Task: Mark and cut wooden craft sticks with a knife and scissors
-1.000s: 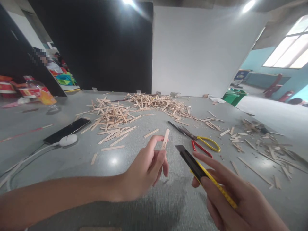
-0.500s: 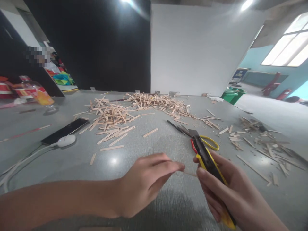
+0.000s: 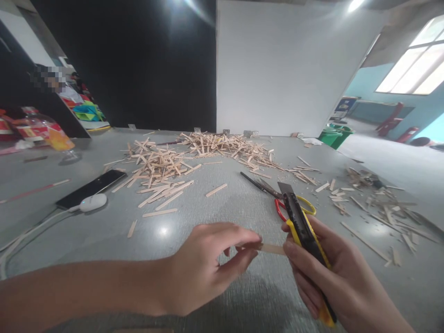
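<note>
Between my two hands stretches a thin wooden stick (image 3: 272, 249), held just above the table. My left hand (image 3: 215, 263) pinches its left end between thumb and fingers. The other end is under the thumb and fingertips of my right hand (image 3: 322, 268), which is also wrapped round a yellow and black utility knife (image 3: 307, 236). The knife's blade points up and away from me. Behind it on the table lie scissors (image 3: 279, 203) with one red and one yellow handle loop, partly covered by the knife, and a slim dark tool beside them.
Heaped wooden sticks (image 3: 159, 162) spread over the back of the grey table (image 3: 194, 208). Cut pieces and shavings (image 3: 388, 208) litter the right side. At left are a black phone (image 3: 92, 188), a white cabled device (image 3: 93, 202) and a bottle (image 3: 58, 138). Panels (image 3: 270, 69) rise behind.
The left hand's thumb and fingers have shifted on the stick, whose flat face now shows more. The knife has tilted slightly to the right. The view has moved a little.
</note>
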Tool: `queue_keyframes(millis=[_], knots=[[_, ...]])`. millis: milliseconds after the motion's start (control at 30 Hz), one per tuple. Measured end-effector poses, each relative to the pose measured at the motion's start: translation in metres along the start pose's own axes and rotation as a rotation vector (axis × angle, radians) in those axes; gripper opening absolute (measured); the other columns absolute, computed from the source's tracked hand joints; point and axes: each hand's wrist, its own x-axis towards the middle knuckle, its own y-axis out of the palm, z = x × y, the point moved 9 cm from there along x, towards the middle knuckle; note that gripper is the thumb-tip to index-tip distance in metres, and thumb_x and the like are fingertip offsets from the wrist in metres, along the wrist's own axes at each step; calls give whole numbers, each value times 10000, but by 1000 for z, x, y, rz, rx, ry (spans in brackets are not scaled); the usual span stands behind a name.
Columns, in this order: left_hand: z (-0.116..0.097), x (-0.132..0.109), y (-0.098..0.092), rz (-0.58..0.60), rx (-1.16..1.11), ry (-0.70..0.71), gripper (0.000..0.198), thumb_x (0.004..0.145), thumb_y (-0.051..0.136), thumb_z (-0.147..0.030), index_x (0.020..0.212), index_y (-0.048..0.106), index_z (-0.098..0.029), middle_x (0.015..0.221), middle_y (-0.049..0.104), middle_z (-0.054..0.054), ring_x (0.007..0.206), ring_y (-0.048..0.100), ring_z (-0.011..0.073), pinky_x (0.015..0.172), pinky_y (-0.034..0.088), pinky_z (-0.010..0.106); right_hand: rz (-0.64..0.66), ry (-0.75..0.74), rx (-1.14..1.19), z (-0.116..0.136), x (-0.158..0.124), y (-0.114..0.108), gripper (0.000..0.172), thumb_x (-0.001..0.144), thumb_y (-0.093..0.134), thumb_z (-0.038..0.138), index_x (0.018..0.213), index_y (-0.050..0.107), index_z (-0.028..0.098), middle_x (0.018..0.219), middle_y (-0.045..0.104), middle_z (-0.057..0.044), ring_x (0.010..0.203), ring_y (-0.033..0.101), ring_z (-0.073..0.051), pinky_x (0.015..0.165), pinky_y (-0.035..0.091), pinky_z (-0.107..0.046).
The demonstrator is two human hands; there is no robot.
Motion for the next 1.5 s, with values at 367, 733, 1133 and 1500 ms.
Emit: queue_keyframes(millis=[367, 733, 1133, 1500], knots=[[17, -4, 15, 143, -18, -79, 121, 1013, 626, -143, 1019, 743, -172, 876, 795, 11, 737, 740, 122, 688, 502, 183, -13, 10, 5, -11, 2, 8, 504, 866, 696, 687, 988, 530, 227, 416, 425, 120, 342, 371, -72, 385, 349, -189], [16, -9, 28, 255, 8, -33, 169, 1039, 574, -138, 934, 703, -163, 774, 743, 7, 642, 681, 114, 606, 444, 209, -68, -23, 23, -18, 4, 12, 553, 852, 695, 715, 1048, 543, 221, 440, 436, 119, 353, 388, -84, 371, 348, -187], [14, -18, 37, 264, 120, 13, 127, 975, 568, -141, 924, 673, -189, 710, 730, 1, 596, 690, 144, 597, 474, 228, -24, -59, 63, -21, 4, 21, 482, 904, 671, 674, 994, 546, 218, 430, 432, 124, 338, 389, -74, 380, 348, -178], [22, -27, 39, 159, 117, -95, 117, 883, 571, -85, 834, 618, -182, 729, 696, 10, 629, 647, 150, 633, 463, 247, -11, -41, 131, -27, 5, 24, 466, 895, 731, 616, 1016, 523, 216, 434, 424, 137, 342, 367, -57, 381, 347, -168]])
